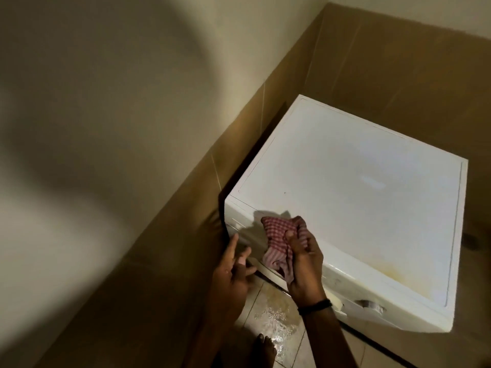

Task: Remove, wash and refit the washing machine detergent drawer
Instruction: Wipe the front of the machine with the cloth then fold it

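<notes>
While the left hand [233, 266] lies with straight, spread fingers against the detergent drawer [239, 228], lower centre, the right hand [303, 258] grips a checked cloth [279, 235] pressed to the front edge of the washing machine [358, 195].

One white washing machine [358, 195]. One red-and-white checked cloth [279, 240]. Two hands: left hand [233, 269], right hand [305, 258] — and one black wristband [314, 306]. Nearest: one bare foot [263, 349], one wet patch [276, 314].
</notes>
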